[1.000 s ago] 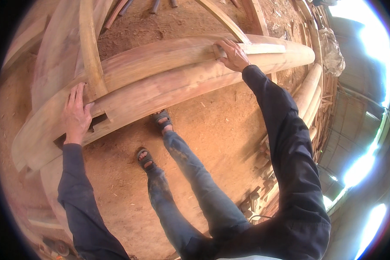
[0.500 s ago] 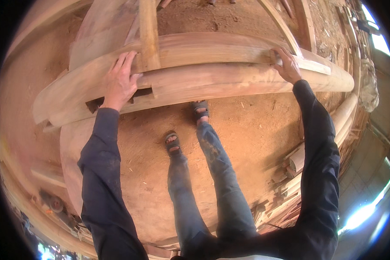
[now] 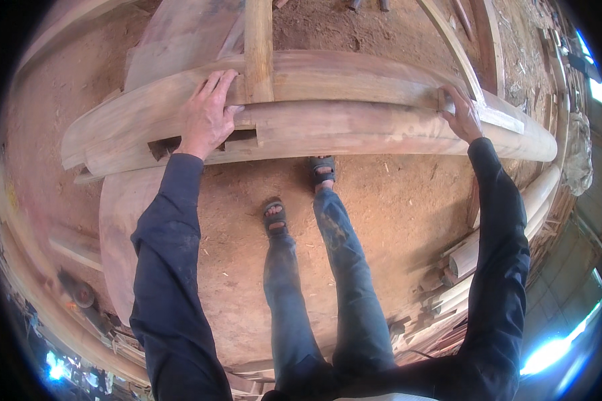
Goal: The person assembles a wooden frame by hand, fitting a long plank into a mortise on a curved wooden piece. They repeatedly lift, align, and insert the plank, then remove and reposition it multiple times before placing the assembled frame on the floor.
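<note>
A long, curved wooden beam rests along the far side of a thick, rounded log. A squared wooden post meets the beam and runs away from me. My left hand is closed over the beam just left of the post, thumb on the near side, above dark rectangular slots cut in the log. Around the beam's right end, my right hand is closed, fingers over the far edge. A pale wooden strip lies on the log just right of that hand.
A thin curved wooden piece runs away near my right hand. A broad wooden slab lies at the left under the log. Stacked timber lines the right side. My sandalled feet stand on the dirt floor just nearer than the log.
The whole scene has shifted a little to the right in the picture. Against the log, the beam and post sit slightly farther right. Both hands keep their hold.
</note>
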Motion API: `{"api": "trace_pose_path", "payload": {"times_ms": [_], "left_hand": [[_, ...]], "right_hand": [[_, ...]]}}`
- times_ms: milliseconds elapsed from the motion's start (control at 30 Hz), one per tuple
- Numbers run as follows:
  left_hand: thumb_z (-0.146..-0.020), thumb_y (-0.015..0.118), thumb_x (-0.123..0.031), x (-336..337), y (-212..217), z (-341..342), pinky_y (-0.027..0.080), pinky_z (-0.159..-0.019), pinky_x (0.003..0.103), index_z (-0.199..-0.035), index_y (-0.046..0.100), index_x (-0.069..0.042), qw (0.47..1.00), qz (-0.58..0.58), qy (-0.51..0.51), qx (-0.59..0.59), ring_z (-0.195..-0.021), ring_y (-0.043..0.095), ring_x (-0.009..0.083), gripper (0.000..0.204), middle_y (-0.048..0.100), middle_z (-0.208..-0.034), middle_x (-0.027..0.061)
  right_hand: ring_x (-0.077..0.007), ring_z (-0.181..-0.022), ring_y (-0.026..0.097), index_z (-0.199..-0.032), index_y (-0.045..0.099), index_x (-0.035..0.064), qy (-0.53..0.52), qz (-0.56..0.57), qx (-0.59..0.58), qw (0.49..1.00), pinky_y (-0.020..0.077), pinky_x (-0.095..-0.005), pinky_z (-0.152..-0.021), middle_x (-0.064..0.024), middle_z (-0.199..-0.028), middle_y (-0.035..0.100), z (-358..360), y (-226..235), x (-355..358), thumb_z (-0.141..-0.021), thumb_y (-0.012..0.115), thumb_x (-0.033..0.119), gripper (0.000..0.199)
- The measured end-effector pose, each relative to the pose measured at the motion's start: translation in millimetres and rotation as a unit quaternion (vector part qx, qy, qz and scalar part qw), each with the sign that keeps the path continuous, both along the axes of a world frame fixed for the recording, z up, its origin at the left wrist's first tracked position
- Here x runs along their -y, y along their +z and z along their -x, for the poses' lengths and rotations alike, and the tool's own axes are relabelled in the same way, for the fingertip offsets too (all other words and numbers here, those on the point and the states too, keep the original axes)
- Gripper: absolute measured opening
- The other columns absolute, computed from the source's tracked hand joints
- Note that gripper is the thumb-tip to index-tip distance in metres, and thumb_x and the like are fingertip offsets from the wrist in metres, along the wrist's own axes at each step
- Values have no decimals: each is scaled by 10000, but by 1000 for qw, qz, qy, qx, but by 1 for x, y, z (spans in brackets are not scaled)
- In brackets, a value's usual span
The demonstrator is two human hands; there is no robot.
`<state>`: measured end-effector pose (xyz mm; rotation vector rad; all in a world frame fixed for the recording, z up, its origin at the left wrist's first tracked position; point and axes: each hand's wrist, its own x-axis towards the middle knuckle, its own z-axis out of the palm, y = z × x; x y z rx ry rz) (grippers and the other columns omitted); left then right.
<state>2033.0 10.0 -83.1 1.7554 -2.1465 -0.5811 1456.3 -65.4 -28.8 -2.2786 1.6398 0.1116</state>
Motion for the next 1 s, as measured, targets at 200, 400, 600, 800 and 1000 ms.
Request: {"api": "trace_pose_path", "payload": {"times_ms": [200, 400, 600, 800, 1000], "left_hand": [[-848, 818, -144, -6, 2, -3, 531, -1071, 463, -1462, 573, -104, 1000, 5, 19, 15, -1272, 622, 364, 662, 621, -1420, 114], [-850, 796, -107, -7, -2, -3, 516, -1109, 443, -1476, 551, -72, 1000, 8, 14, -5, -1359, 567, 338, 673, 603, -1452, 116], [-822, 810, -124, -15, -3, -5, 506, -1121, 422, -1466, 573, -77, 999, 5, 41, -13, -1367, 567, 318, 688, 600, -1461, 101], [-809, 849, -195, -13, 6, -3, 523, -1088, 402, -1456, 593, -86, 999, -6, 39, -13, -1333, 585, 296, 704, 608, -1435, 76], [-782, 877, -199, -11, 4, -4, 531, -1064, 388, -1417, 616, -63, 999, 14, 36, -36, -1267, 604, 287, 700, 625, -1375, 73]], "right_hand": [[-427, -1223, 612, -1331, 603, 53, 58, 47, 12, 997, 493, -492, -1029, -186, -1253, 657, 12, -13, 8, -851, 776, 106, 513], [-415, -1201, 623, -1313, 611, 68, 45, 23, -6, 999, 498, -481, -991, -179, -1247, 647, 5, -8, 0, -794, 822, 67, 560], [-431, -1203, 652, -1372, 596, 60, 42, 5, -10, 999, 530, -477, -988, -188, -1273, 664, -16, 5, 2, -739, 767, 4, 658], [-435, -1208, 628, -1369, 578, 39, 55, -1, -1, 998, 512, -475, -1015, -190, -1257, 641, -10, 2, 3, -734, 751, -10, 660], [-414, -1212, 630, -1382, 568, 51, 53, -9, -2, 999, 510, -460, -1010, -170, -1273, 634, -1, -1, 4, -727, 745, -37, 684]]}}
